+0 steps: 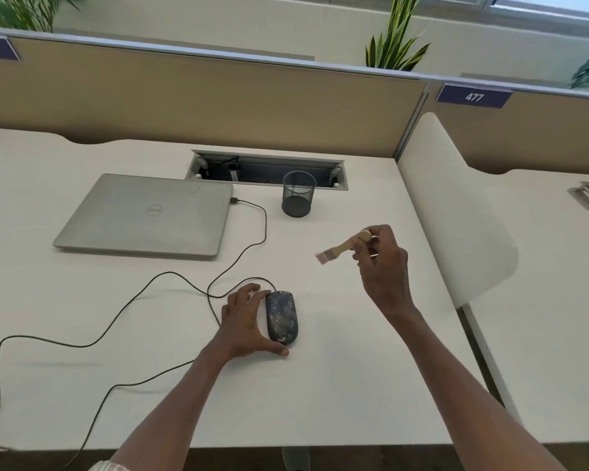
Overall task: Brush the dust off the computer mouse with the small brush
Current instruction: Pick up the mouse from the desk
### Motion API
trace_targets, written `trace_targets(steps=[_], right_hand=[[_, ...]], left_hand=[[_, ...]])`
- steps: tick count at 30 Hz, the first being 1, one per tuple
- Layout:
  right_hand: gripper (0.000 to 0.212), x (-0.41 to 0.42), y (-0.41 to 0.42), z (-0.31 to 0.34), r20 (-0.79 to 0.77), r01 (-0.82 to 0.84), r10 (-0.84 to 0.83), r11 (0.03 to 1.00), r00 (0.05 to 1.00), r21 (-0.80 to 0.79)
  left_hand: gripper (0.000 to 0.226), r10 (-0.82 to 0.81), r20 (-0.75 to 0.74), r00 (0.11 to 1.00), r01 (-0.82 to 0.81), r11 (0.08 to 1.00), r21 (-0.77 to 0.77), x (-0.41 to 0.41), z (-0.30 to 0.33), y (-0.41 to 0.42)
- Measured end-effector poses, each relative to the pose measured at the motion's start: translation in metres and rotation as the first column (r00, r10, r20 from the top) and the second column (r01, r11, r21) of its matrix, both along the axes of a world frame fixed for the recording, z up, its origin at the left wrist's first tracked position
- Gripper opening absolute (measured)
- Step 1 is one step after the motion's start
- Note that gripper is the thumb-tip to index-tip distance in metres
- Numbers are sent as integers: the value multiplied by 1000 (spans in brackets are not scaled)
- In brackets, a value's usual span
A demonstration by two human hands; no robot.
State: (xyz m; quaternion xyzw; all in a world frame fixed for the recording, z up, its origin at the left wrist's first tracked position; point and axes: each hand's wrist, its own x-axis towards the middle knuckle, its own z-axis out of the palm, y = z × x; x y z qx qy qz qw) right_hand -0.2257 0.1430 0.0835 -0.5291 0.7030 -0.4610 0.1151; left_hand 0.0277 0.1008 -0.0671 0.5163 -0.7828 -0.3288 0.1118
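Dust-speckled dark mouse [281,317] sits on the white surface [337,385] — left hand [244,322] cups its left side, thumb at the rear. Right hand [383,266] pinches the wooden-handled brush [342,248] mid-air, up-right of the mouse, not touching.

On the desk [337,385], the left grip [244,326] rests against the left side of the computer mouse [282,317], thumb at its near end and fingers at its far end. The right grip [380,263] is raised to the right of and beyond the mouse, pinching the small brush [344,248], whose bristles point left, well apart from the mouse. The mouse cable [252,232] loops behind and left of the left grip to the closed laptop [143,215], which lies far-left of both grips. The mesh pen cup [298,193] stands beyond the right grip, just before the desk's cable tray [266,169]. A side divider [456,205] stands right of the right grip.
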Motion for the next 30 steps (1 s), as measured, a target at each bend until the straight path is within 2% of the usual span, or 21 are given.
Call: trace_targets(steps=[8,18,24,30], right_hand=[[8,10,21,5,-7,14,-14,1000,1000,0],[14,44,63,22,22,44,-42,996,999,-77],[20,74,88,35,50,43,-37,990,998,-135],[21,89,110,47,9,34,-33,990,999,-135]], left_hand=[[127,16,-52,999,-17,1000,-12,3,2,2],[115,55,-283,957,-45,998,41,40,21,31],[124,53,-341,939,-30,997,72,64,42,65],[122,-5,-351,936,9,1000,11,81,65,99]])
